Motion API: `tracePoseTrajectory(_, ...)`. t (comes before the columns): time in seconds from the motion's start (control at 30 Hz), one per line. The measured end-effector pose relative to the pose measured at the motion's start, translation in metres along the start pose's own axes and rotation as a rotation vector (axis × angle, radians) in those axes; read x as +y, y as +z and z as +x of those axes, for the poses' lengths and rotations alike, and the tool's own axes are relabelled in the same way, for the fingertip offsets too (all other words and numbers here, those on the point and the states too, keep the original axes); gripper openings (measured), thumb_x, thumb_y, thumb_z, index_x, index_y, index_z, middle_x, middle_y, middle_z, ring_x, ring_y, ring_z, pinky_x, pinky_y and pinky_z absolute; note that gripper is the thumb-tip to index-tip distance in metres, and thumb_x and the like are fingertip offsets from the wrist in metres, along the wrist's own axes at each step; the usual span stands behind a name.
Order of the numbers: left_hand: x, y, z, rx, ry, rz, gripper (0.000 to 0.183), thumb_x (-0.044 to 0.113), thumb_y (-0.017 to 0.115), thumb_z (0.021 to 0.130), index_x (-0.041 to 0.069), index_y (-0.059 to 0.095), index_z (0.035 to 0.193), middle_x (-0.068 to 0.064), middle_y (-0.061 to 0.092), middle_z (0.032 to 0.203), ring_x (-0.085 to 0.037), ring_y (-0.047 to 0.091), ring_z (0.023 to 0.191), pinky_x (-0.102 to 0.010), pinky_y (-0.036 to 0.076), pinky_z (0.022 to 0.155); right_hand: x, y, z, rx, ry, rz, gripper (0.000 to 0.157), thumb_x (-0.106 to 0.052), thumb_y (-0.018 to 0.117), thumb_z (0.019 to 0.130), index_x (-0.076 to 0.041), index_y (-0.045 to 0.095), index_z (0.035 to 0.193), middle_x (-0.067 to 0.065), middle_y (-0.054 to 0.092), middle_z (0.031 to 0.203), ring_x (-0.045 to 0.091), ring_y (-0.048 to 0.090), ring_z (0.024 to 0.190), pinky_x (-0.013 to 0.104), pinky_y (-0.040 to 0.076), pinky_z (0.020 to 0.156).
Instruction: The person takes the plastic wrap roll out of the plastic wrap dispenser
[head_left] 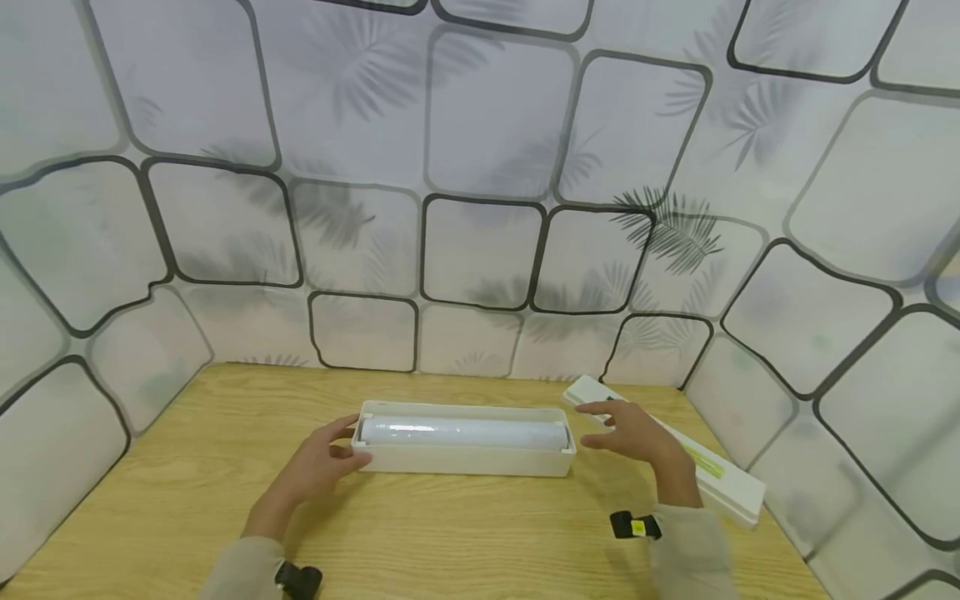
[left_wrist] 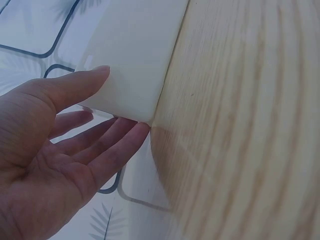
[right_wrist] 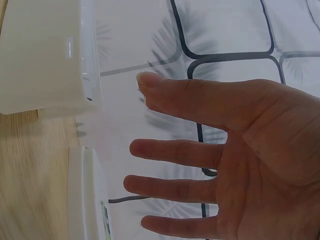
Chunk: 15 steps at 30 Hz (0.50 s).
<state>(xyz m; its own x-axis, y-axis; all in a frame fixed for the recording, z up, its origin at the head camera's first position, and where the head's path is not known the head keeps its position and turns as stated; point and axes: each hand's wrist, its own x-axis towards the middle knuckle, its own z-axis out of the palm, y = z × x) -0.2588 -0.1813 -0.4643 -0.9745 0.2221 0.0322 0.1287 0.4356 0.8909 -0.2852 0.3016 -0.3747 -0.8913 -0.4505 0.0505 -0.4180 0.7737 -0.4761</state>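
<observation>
A long white cling film box (head_left: 468, 461) lies lidless on the table, with a shiny roll of cling film (head_left: 465, 432) inside it. My left hand (head_left: 318, 458) holds the box's left end, thumb on the front face and fingers against the end wall. In the left wrist view, the fingertips (left_wrist: 142, 131) touch the lower edge of that end. My right hand (head_left: 626, 433) is spread in the air just off the box's right end, fingers apart and holding nothing. Behind and partly under it in the head view lies the long white lid (head_left: 738, 487) with a green label.
The wooden table (head_left: 465, 542) runs up to patterned cloth walls (head_left: 487, 250) at the back and on both sides. The lid lies slantwise at the right, near the side wall. A black wrist camera (head_left: 300, 579) sits on each sleeve.
</observation>
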Motion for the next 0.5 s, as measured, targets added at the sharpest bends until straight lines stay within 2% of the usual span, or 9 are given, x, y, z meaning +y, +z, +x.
tracePoseTrajectory(0.23, 0.003, -0.002, -0.001, -0.002, 0.01, 0.014, 0.075, 0.017, 0.074, 0.097, -0.006, 0.035, 0.156, -0.037, 0.049, 0.147, -0.037, 0.069, 0.113, -0.042, 0.062, 0.089, -0.005, 0.006, 0.009, 0.0, -0.013, 0.008, 0.054, -0.026, 0.078, 0.093, 0.001, 0.064, 0.138, 0.027, 0.061, 0.142, 0.056, 0.063, 0.116, 0.059, 0.057, 0.095)
tracePoseTrajectory(0.5, 0.002, -0.002, -0.001, 0.002, 0.014, 0.004, 0.075, 0.015, 0.074, 0.096, -0.007, 0.035, 0.156, -0.038, 0.049, 0.147, -0.038, 0.07, 0.112, -0.043, 0.062, 0.091, -0.014, 0.009, 0.021, -0.011, -0.036, 0.025, 0.051, -0.024, 0.076, 0.094, -0.001, 0.064, 0.138, 0.026, 0.061, 0.143, 0.056, 0.061, 0.12, 0.061, 0.055, 0.097)
